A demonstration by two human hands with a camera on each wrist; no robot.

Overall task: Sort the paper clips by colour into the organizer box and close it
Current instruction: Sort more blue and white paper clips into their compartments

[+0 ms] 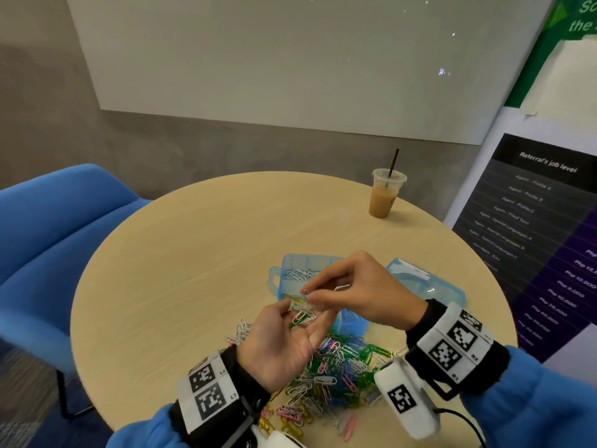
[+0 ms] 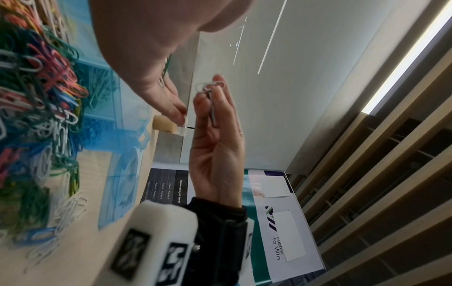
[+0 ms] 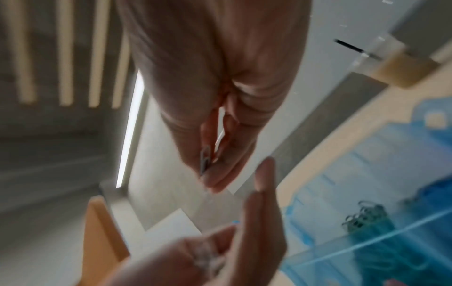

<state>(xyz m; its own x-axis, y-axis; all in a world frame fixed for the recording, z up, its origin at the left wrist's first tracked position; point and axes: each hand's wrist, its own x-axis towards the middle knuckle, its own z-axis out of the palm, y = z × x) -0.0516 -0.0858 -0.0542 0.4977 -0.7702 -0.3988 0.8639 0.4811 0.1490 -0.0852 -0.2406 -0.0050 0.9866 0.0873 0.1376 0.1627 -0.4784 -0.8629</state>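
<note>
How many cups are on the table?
1. The cup, with a dark straw and brown drink, stands near the far right edge of the round table, beyond the blue organizer box.

On a round table (image 1: 181, 253), an organizer box (image 1: 290, 263) lies open behind a heap of paper clips (image 1: 336, 367), its lid (image 1: 429, 286) to the right. A lidded cup (image 1: 384, 197) stands at the far right edge; a chair (image 1: 58, 227) sits left.

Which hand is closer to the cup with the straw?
The right hand. It is raised over the blue organizer box, on the same side of the table as the cup. The left hand sits lower, nearer the person, above the clip pile.
</note>
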